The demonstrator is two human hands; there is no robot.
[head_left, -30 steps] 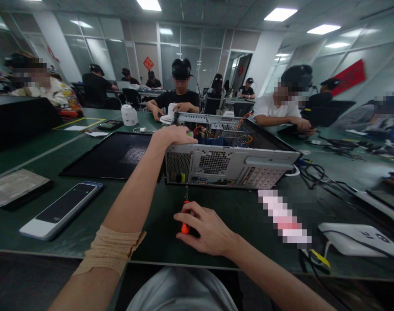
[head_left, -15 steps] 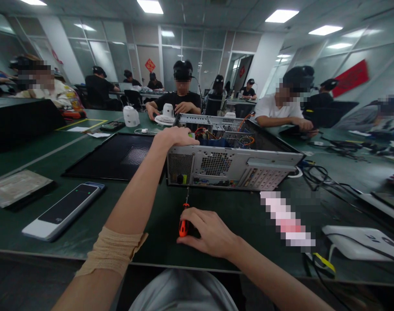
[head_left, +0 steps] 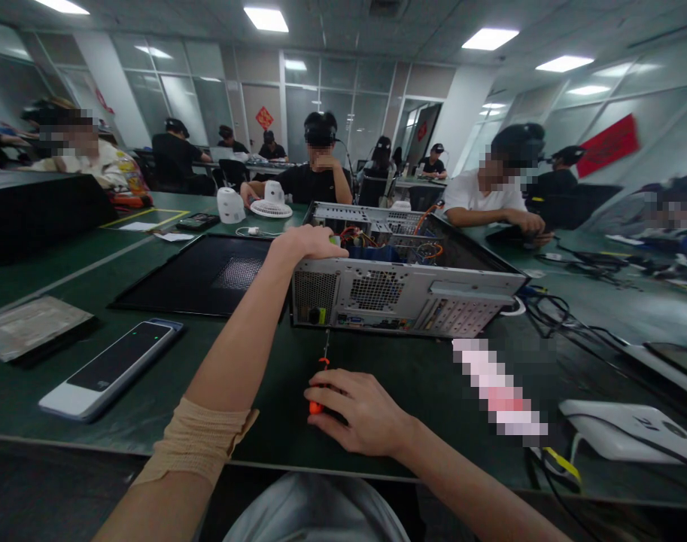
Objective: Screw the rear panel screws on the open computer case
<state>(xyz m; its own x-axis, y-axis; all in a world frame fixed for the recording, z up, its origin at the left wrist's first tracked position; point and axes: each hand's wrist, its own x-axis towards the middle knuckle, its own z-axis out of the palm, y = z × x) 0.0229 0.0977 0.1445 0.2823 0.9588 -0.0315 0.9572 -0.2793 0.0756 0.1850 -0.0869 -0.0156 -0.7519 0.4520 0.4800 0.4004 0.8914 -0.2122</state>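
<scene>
A tan, ribbed bandage [head_left: 199,436], crinkled and with a loose edge jutting out, wraps your left forearm [head_left: 235,354]; your left hand [head_left: 306,245] and right hand [head_left: 357,412] are bare, and smooth, pale grey clothing [head_left: 314,512] covers your lap.

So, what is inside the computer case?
Inside the computer case, coloured wires and metal framework show. The near panel and left hand hide what lies lower.

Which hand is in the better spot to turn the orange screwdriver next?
Probably the right hand: its fingers are around the orange screwdriver, which points toward the computer case. The left hand is up on the case's top edge, farther away.
</scene>
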